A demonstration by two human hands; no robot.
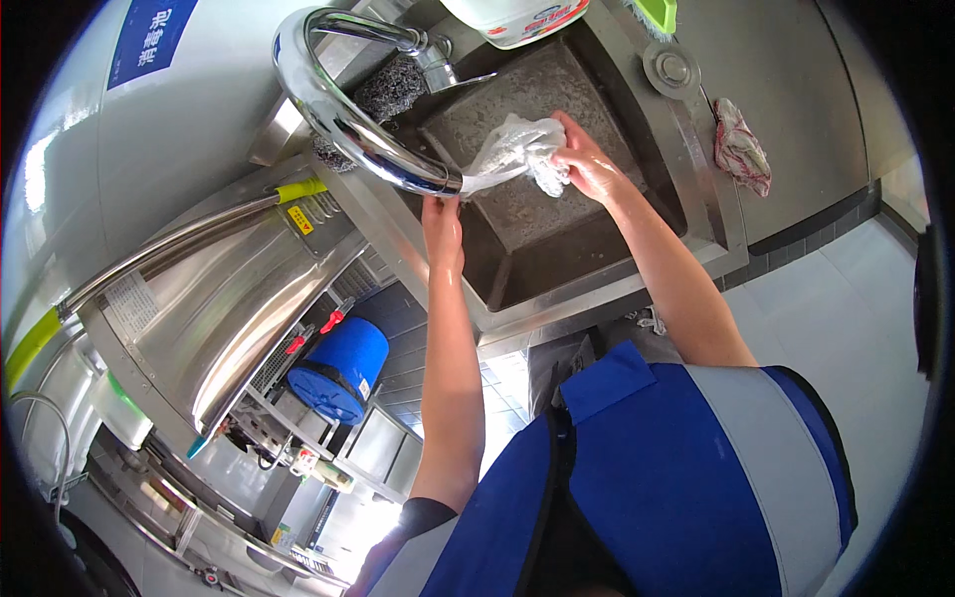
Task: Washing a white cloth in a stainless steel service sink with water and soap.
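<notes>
A wet, bunched white cloth point(533, 145) hangs over the basin of a stainless-steel sink point(559, 224). My right hand point(593, 170) grips the cloth's right side between thumb and fingers. Just below the mouth of the chrome gooseneck faucet point(358, 142) is my left hand point(444, 233), its fingertips hidden behind the spout. Whether it also pinches the cloth cannot be seen. From the spout a pale streak, apparently running water, reaches the cloth. Both forearms extend over the sink's front rim.
Steel-wool scourers point(389, 88) lie by the faucet base. At the far side stands a white plastic jug point(515, 19). A drain strainer point(671, 69), a green brush point(656, 15) and a crumpled rag point(741, 149) rest to the right. A blue bucket point(347, 366) sits low left, beside a steel appliance point(216, 298).
</notes>
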